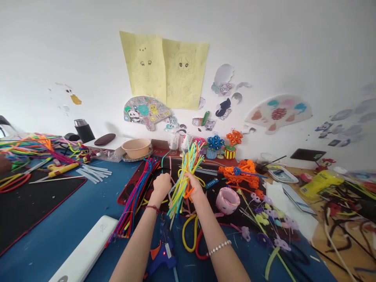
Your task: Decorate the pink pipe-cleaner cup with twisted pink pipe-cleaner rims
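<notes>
My right hand (pixel 194 188) is closed round a bundle of pipe cleaners (pixel 188 160) in yellow, green, light blue and orange, held upright over the dark mat. Just left of it, my left hand (pixel 161 187) makes a fist; its fingertips are hidden, and thin black and teal strands show behind it. Another bundle of pipe cleaners (pixel 142 192), red, blue and purple, lies beside my left hand. Below my wrists are a blue glue gun (pixel 164 254) with a lit red light and scissors (pixel 190 235) with yellow and red handles. A pink ring-shaped pot (pixel 228 201) stands to the right.
Orange pipe-cleaner pieces (pixel 242 174) and purple flowers (pixel 273 215) lie right. A long white box (pixel 88 250) sits front left. Behind are a beige bowl (pixel 136 148) and blue flowers in a pot (pixel 215 145). Glue sticks (pixel 93 172) and a yellow glue gun (pixel 63 169) lie left.
</notes>
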A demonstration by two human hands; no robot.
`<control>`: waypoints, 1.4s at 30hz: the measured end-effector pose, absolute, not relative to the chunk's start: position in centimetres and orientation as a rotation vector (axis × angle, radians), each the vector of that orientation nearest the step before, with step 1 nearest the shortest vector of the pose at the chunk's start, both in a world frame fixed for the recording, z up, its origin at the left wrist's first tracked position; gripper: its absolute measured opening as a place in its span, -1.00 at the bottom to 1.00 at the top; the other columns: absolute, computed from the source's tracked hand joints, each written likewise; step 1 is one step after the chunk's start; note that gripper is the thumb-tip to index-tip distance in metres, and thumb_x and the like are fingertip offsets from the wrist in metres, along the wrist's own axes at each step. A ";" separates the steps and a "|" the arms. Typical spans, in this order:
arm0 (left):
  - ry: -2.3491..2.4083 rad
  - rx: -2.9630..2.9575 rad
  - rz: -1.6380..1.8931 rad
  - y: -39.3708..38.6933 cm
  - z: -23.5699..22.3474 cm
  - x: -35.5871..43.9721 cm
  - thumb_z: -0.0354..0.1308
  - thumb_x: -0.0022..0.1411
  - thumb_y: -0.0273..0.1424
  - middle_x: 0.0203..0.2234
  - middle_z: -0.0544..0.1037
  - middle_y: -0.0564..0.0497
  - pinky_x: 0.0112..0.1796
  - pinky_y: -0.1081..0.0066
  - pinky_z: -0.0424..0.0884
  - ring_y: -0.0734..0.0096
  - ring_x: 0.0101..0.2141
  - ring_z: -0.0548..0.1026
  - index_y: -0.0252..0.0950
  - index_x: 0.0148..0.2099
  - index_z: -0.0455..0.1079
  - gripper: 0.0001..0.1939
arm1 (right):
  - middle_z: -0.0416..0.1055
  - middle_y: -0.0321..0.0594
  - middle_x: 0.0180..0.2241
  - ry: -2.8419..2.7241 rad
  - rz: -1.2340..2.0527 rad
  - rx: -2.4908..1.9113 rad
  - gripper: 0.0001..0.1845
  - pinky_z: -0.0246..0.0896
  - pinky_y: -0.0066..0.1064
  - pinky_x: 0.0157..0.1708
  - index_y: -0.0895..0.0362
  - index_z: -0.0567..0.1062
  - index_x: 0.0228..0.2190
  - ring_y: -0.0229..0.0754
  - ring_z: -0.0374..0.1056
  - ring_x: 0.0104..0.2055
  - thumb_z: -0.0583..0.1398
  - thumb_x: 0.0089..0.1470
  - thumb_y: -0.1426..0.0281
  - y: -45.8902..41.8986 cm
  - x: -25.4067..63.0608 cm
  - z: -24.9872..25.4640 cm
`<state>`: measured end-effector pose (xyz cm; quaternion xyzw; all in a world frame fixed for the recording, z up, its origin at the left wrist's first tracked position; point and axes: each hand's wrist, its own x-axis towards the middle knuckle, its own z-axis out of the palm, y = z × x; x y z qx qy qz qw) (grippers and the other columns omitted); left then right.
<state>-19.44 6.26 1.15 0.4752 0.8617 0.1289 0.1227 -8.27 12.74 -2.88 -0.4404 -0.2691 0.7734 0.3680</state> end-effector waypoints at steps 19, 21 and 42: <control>1.602 1.263 2.191 3.5 8.6 -21.0 0.15 0.17 -0.25 -0.39 0.53 0.01 -0.35 0.45 0.47 0.47 -0.42 0.52 -0.27 -0.19 0.27 -0.76 | 0.54 -0.22 -0.35 -1.335 1.582 -1.021 -0.53 0.34 -0.16 -0.09 0.08 0.51 -0.15 -0.02 0.47 -0.18 0.39 -0.20 0.40 11.1 -7.0 -0.8; 1.541 1.265 2.230 3.0 9.3 -20.7 0.13 0.19 -0.25 -0.37 0.52 0.01 -0.32 0.46 0.46 0.50 -0.41 0.50 -0.28 -0.14 0.29 -0.75 | 0.54 -0.16 -0.31 -1.400 1.486 -0.998 -0.71 0.27 -0.16 0.00 0.11 0.56 -0.28 0.00 0.43 -0.12 0.36 -0.14 0.36 10.6 -5.5 0.6; 2.474 1.600 0.410 6.0 4.4 -17.4 0.13 0.29 -0.21 -0.01 0.46 -0.13 -0.01 0.03 0.39 0.18 -0.01 0.44 -0.34 0.03 0.38 -0.63 | 0.52 0.02 -0.48 -1.964 0.446 -1.839 -0.71 0.08 -0.35 -0.54 0.10 0.53 -0.42 0.03 0.47 -0.44 0.06 0.19 0.30 -1.2 8.7 -1.2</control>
